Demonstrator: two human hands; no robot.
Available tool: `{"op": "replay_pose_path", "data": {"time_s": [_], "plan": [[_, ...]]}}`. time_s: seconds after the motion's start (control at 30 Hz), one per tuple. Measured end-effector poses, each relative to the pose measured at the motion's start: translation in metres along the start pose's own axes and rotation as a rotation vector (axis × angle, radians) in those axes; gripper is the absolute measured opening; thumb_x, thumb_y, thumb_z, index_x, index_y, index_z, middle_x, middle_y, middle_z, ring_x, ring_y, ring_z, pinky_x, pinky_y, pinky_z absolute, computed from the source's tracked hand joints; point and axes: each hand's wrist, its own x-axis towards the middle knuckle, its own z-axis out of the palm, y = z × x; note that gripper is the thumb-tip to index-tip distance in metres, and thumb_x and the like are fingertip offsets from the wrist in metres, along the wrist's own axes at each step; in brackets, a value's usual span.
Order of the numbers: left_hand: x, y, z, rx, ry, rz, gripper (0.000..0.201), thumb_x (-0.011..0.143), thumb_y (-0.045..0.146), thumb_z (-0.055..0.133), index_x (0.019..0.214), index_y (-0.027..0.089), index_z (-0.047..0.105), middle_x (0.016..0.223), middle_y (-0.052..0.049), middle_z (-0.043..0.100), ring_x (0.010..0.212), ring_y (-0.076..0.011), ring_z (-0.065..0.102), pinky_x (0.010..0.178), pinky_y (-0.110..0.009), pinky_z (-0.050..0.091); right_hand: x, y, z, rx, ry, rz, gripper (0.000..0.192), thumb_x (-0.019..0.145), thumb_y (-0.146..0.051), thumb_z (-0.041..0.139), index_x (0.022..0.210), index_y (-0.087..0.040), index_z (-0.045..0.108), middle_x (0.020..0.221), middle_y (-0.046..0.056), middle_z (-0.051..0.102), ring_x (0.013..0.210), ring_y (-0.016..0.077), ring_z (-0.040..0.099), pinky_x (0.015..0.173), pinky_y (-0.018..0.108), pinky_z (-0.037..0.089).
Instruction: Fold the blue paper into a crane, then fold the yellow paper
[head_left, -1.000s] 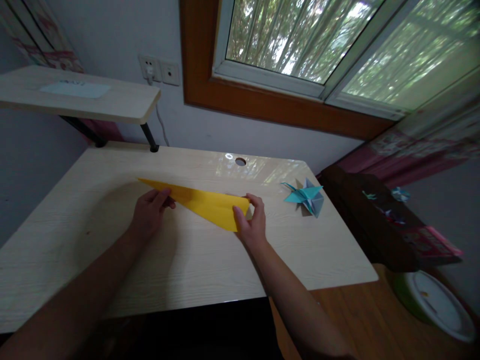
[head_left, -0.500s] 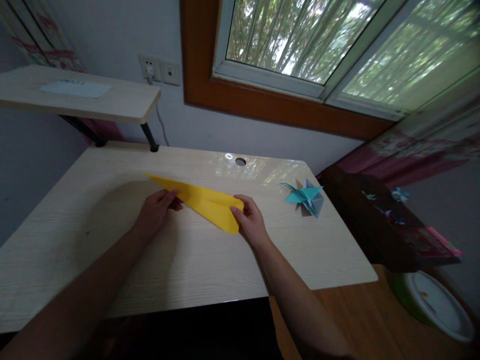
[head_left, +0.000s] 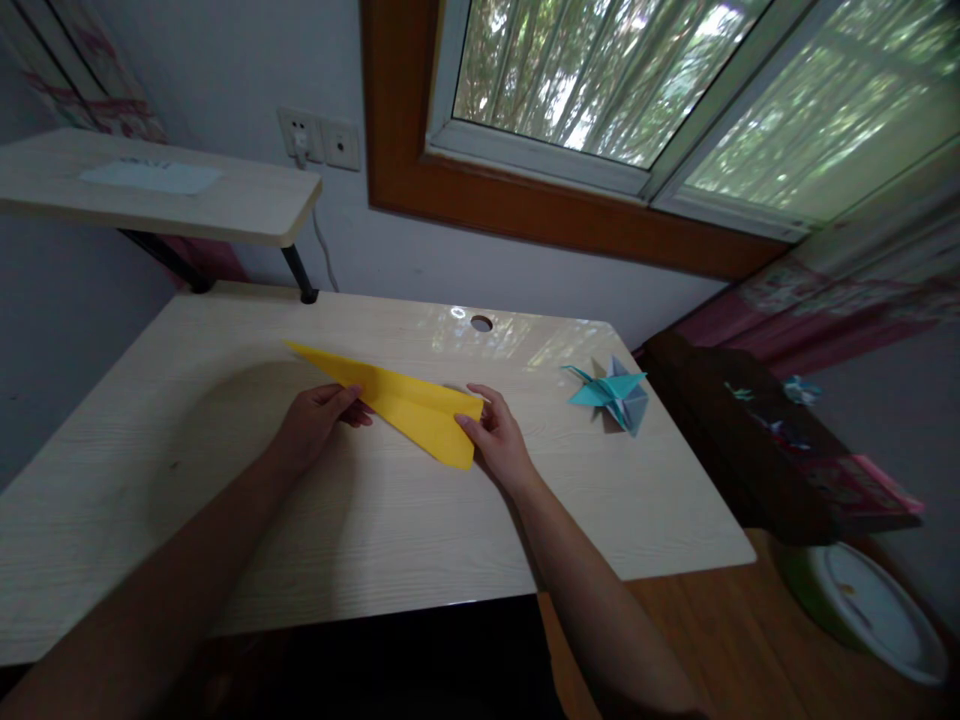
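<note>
A yellow folded paper plane (head_left: 416, 405) is held just above the desk, its narrow point toward the far left and its wide end at the right. My left hand (head_left: 319, 420) pinches its lower edge near the front, thumb on top and fingers underneath. At the wide end, my right hand (head_left: 499, 437) grips the paper with the thumb on the near face; the fingers are partly behind it. To the right on the desk lies a teal and grey-blue origami piece (head_left: 615, 393) with pointed flaps.
The pale desk (head_left: 420, 540) has a round cable hole (head_left: 481, 323) near the back. A raised shelf (head_left: 247, 205) with a paper sheet (head_left: 150, 176) stands at the left. Right of the desk are a dark wooden cabinet (head_left: 720, 420) and a round white-topped container (head_left: 877, 610).
The yellow paper plane has shifted slightly left, its tip a little higher. My right fingers have loosened and lifted a little at the wide end.
</note>
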Motion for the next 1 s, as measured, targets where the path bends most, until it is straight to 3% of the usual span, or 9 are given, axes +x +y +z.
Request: {"op": "replay_pose_path", "data": {"time_s": [0.1, 0.27, 0.63, 0.8, 1.0], "plan": [[0.0015, -0.0022, -0.0008, -0.052, 0.022, 0.015, 0.034, 0.085, 0.045, 0.068, 0.071, 0.014, 0.073, 0.067, -0.008, 0.074, 0.059, -0.0171, 0.069, 0.060, -0.027, 0.055, 0.0010, -0.0016, -0.0002, 0.128, -0.014, 0.106, 0.054, 0.091, -0.041, 0.069, 0.139, -0.028, 0.049, 0.097, 0.001, 0.071, 0.075, 0.0142, 0.065, 0.066, 0.027, 0.056], [0.0044, -0.0039, -0.0017, -0.238, 0.140, 0.010, 0.021, 0.078, 0.036, 0.074, 0.070, 0.016, 0.071, 0.067, -0.003, 0.071, 0.057, -0.0128, 0.064, 0.055, -0.023, 0.051, 0.0014, -0.0029, -0.0027, 0.114, -0.047, 0.160, 0.053, 0.091, -0.043, 0.070, 0.138, -0.030, 0.050, 0.105, 0.003, 0.070, 0.083, 0.0162, 0.064, 0.074, 0.030, 0.055], [0.0089, -0.0075, -0.0077, -0.381, 0.323, 0.027, 0.014, 0.073, 0.030, 0.077, 0.071, 0.018, 0.069, 0.067, -0.001, 0.067, 0.055, -0.0104, 0.059, 0.051, -0.020, 0.045, 0.0004, -0.0083, -0.0025, 0.122, -0.080, 0.176, 0.050, 0.093, -0.044, 0.068, 0.137, -0.031, 0.050, 0.107, 0.004, 0.067, 0.088, 0.0181, 0.062, 0.078, 0.032, 0.054], [0.0095, -0.0083, -0.0096, -0.376, 0.320, 0.036, 0.013, 0.074, 0.031, 0.075, 0.073, 0.020, 0.067, 0.069, 0.000, 0.067, 0.057, -0.0105, 0.058, 0.052, -0.020, 0.045, -0.0001, -0.0091, -0.0031, 0.136, -0.085, 0.175, 0.045, 0.096, -0.044, 0.063, 0.137, -0.031, 0.051, 0.114, 0.005, 0.068, 0.092, 0.0182, 0.064, 0.080, 0.032, 0.054], [0.0066, -0.0066, -0.0079, -0.335, 0.243, 0.032, 0.018, 0.076, 0.034, 0.074, 0.070, 0.018, 0.066, 0.065, -0.001, 0.065, 0.053, -0.0105, 0.056, 0.049, -0.021, 0.044, -0.0002, -0.0098, -0.0030, 0.187, -0.049, 0.237, 0.047, 0.096, -0.047, 0.062, 0.139, -0.032, 0.048, 0.103, 0.004, 0.069, 0.080, 0.0174, 0.064, 0.069, 0.030, 0.053]]}}
